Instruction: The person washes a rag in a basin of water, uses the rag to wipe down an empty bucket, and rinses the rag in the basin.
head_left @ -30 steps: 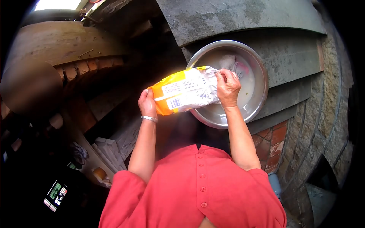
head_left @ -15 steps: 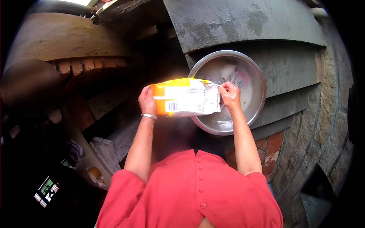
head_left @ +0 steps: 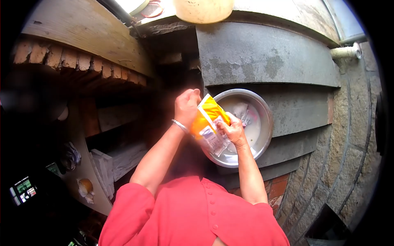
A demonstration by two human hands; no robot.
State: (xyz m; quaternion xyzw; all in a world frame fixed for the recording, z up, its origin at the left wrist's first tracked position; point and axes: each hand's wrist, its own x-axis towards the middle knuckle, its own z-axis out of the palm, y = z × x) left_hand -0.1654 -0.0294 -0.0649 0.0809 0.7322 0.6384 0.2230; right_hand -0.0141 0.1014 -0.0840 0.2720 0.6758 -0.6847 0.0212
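Note:
A yellow and white plastic bag [head_left: 212, 111] with printed text is tilted over the near left side of a metal basin [head_left: 267, 119]. My right hand [head_left: 234, 131] is closed on the bag's right side, thumb lying across the front. At the bag's upper left edge, my left hand [head_left: 188, 106] is curled closed against it; its fingertips are partly hidden. Inside the basin are cloudy whitish water and a pale wet cloth [head_left: 241, 111], partly below the surface.
Grey stone steps or slabs [head_left: 287, 110] rise around the basin. A pale bucket [head_left: 203, 10] stands on the ledge at the top. To the right runs a stone block wall [head_left: 332, 164]. A wooden beam [head_left: 86, 33] above bricks [head_left: 69, 57] is at upper left.
The bag has gone from lying level between both hands to tilted and bunched. My left hand has moved up and right, and my right hand down and left. The view has shifted, showing the bucket.

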